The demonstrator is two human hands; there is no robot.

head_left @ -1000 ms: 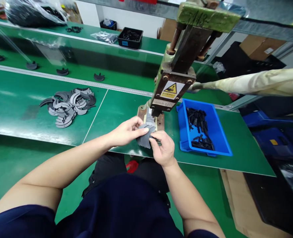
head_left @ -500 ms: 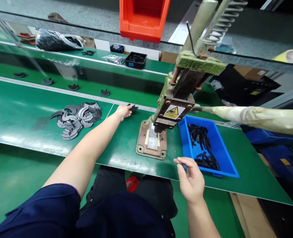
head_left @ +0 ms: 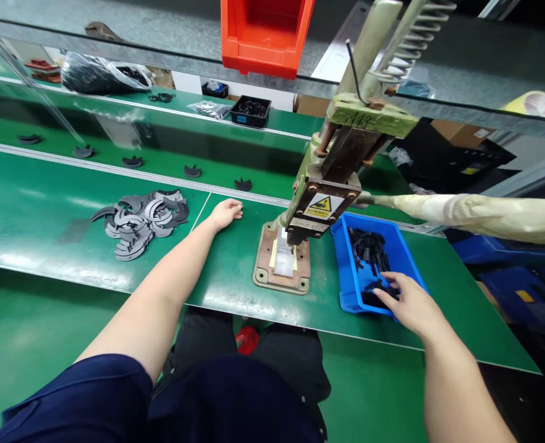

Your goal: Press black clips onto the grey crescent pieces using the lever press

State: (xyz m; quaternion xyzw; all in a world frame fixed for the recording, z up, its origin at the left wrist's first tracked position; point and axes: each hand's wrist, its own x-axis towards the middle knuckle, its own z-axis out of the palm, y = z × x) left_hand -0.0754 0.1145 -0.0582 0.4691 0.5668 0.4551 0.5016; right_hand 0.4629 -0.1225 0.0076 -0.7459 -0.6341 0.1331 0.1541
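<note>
Right hand [head_left: 411,303] now in blue bin [head_left: 406,258], fingertips hidden among black parts [head_left: 369,246]

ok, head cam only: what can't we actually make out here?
- Right hand fingertips: sunk among the black parts in the blue bin, grip unclear.
- Press tool tip: hidden behind its own head.
- Warning label text: too small.
- Bagged parts on the far bench: blurred by plastic.
- Lever: cut by the right edge.

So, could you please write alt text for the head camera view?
A seated person's right hand reaches into a blue bin of small black parts, while the left hand rests open on the green bench beside a hand press.
</note>
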